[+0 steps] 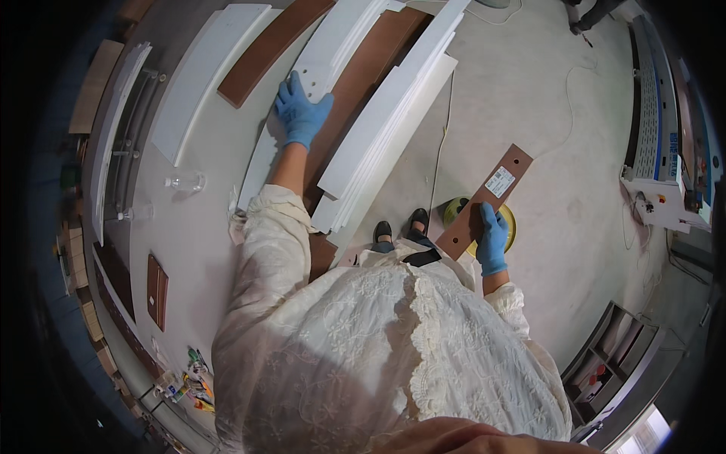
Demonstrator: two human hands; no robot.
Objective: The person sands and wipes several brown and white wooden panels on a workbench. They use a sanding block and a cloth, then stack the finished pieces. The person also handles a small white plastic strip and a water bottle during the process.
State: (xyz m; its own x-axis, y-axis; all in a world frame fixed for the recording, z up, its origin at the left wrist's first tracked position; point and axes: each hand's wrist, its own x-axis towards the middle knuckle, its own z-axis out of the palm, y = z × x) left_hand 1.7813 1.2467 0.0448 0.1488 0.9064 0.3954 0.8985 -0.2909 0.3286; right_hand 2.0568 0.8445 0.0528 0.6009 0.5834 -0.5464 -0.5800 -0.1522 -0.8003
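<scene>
My left hand (302, 117), in a blue glove, lies with spread fingers on a long white panel (327, 47), beside several small drilled holes. Next to that panel runs a long brown board (359, 83), and right of it is a stack of white panels (386, 121). In my right hand (493, 240), also blue-gloved, is a short brown board (473, 209), tilted, with a white label and a hole near each end. The fingers on the board's far side are hidden.
A round yellow-rimmed object (508, 227) is partly behind the held board. Another brown board (265, 49) and a white panel (208, 76) lie at the upper left, near a clear bottle (187, 182). A white machine (656, 195) stands at right; a cable (441, 144) crosses the floor.
</scene>
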